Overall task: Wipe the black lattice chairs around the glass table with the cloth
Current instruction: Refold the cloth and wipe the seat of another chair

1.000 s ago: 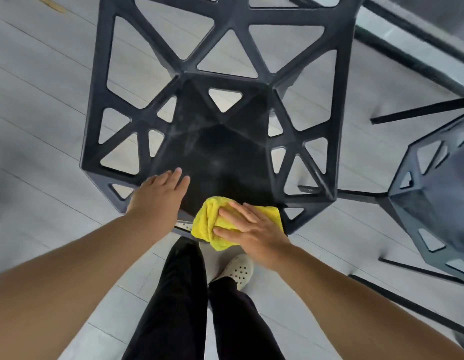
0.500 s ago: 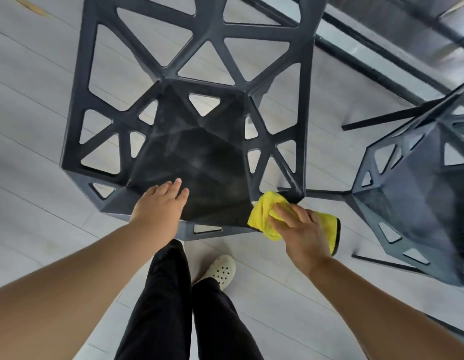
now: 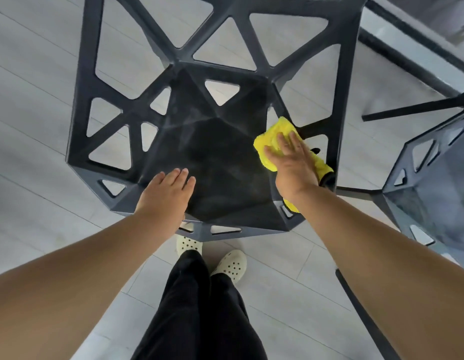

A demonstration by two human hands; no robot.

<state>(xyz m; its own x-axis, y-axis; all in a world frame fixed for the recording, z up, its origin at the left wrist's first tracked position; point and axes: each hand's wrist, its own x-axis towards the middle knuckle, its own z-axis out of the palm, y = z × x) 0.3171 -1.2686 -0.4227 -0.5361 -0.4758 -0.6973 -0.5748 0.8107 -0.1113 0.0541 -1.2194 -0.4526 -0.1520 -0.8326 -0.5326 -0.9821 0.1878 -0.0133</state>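
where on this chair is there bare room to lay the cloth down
The dark middle of the seat is bare, between the left hand at its front edge and the cloth under the right hand. The floor to its left is bare too. Crowded: the seat's right side, with a second chair close by.

Right hand [image 3: 294, 162]: flat on yellow cloth [image 3: 271, 137], pressing it on the black lattice chair [image 3: 217, 157], right side of seat; left hand [image 3: 168, 190]: resting open on seat's front edge
Beside: second chair [image 3: 433, 183] at right
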